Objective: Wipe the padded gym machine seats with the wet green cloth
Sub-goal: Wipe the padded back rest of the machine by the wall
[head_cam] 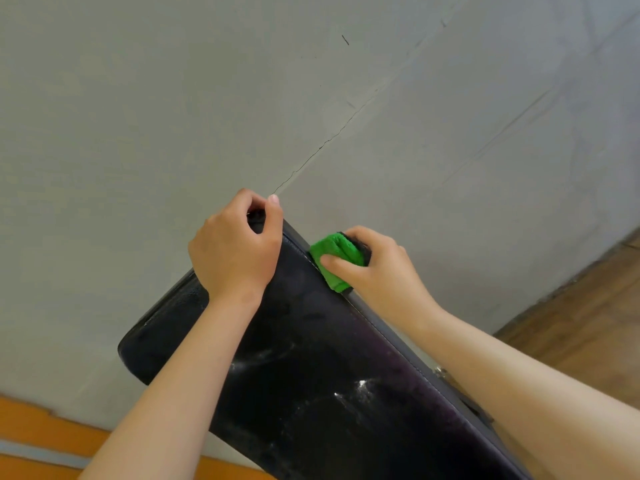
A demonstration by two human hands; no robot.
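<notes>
The folded green cloth [337, 259] is pressing against the right edge of the black padded seat [311, 358], the right hand [377, 268] gripping it while the left hand [235, 247] is curling round the seat's far end before a grey wall [173, 98].

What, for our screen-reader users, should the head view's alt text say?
A person's right hand presses a folded green cloth against the right edge of a black padded seat, while the left hand grips the seat's far end. Whitish streaks mark the seat; a cracked grey surface lies behind.
</notes>
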